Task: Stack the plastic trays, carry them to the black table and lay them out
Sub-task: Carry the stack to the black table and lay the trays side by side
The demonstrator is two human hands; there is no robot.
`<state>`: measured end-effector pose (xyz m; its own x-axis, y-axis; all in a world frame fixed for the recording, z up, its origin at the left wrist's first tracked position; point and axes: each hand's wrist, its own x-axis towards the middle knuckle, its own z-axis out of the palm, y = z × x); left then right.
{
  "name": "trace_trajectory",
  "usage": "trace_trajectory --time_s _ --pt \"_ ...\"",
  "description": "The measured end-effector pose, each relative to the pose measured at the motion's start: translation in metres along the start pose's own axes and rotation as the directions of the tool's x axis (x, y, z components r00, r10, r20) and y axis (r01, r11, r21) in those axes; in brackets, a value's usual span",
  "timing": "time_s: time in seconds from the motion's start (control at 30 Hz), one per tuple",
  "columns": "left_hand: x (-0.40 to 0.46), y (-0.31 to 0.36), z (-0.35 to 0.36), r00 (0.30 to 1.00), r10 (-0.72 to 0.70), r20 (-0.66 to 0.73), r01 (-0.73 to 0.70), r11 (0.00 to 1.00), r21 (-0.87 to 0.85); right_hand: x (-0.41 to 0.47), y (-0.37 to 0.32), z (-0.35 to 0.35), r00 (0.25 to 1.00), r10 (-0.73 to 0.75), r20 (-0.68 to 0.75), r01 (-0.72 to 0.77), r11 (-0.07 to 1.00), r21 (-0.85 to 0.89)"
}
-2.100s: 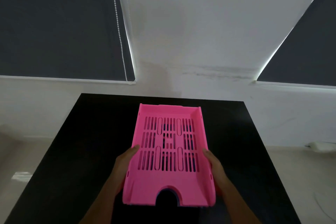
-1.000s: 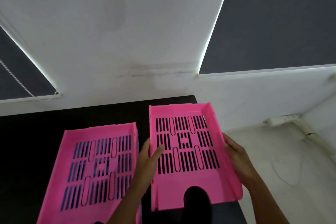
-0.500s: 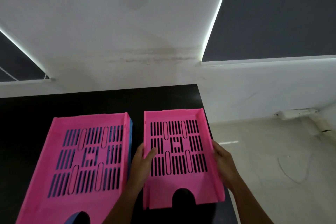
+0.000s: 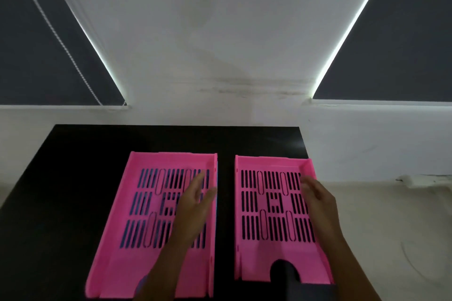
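Two pink slotted plastic trays lie side by side on the black table (image 4: 73, 166). The right tray (image 4: 266, 252) rests flat near the table's right edge, alone. The left tray (image 4: 127, 203) tops a stack; blue from a tray beneath shows through its slots and along its right edge. My left hand (image 4: 193, 210) hovers over the left tray's right half, fingers spread, holding nothing. My right hand (image 4: 318, 200) is above the right tray's right side wall, fingers apart, also holding nothing. Both hands are motion-blurred.
A white wall with two dark roller blinds (image 4: 396, 44) stands behind the table. Pale floor (image 4: 391, 227) lies to the right of the table, where a white fitting (image 4: 420, 179) runs along the wall's base. Bare black tabletop shows to the left and behind the trays.
The right tray has been set down flat and both hands have let go of it. My left hand has moved left over the stack; my right hand has lifted off the side wall.
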<state>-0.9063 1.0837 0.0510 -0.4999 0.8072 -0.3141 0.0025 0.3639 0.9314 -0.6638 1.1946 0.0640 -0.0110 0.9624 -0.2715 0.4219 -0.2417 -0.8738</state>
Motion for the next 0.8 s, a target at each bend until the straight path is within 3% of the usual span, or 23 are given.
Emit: trace_trajectory --time_s 0.17,0.27,0.37,0.43,0.63,0.8 --pt "-0.008 -0.015 -0.099 0.985 0.071 -0.156 -0.038 0.979 0.202 -0.033 -0.016 0.072 0.989 -0.04 0.14 0.028 0.996 0.088" --pt "-0.01 -0.03 -0.156 0.963 -0.001 -0.268 0.032 0.994 0.109 -0.055 -0.012 0.117 0.963 -0.039 0.267 0.023 0.998 0.063" --pt "-0.012 -0.051 -0.187 0.964 -0.193 -0.183 0.198 0.98 0.01 -0.078 0.004 0.159 0.94 0.017 0.341 -0.028 0.999 0.028" --pt "-0.012 -0.071 -0.193 0.97 -0.23 -0.075 0.23 0.973 -0.004 -0.09 0.014 0.177 0.934 0.07 0.35 -0.084 0.996 0.025" --pt "-0.003 -0.076 -0.205 0.98 -0.196 0.028 0.197 0.978 -0.066 -0.102 -0.003 0.192 0.974 0.076 0.215 -0.095 0.992 0.078" --pt "0.011 -0.062 -0.264 0.994 -0.111 -0.012 0.109 0.989 -0.097 -0.115 -0.034 0.236 0.968 0.033 0.247 -0.067 0.989 0.131"
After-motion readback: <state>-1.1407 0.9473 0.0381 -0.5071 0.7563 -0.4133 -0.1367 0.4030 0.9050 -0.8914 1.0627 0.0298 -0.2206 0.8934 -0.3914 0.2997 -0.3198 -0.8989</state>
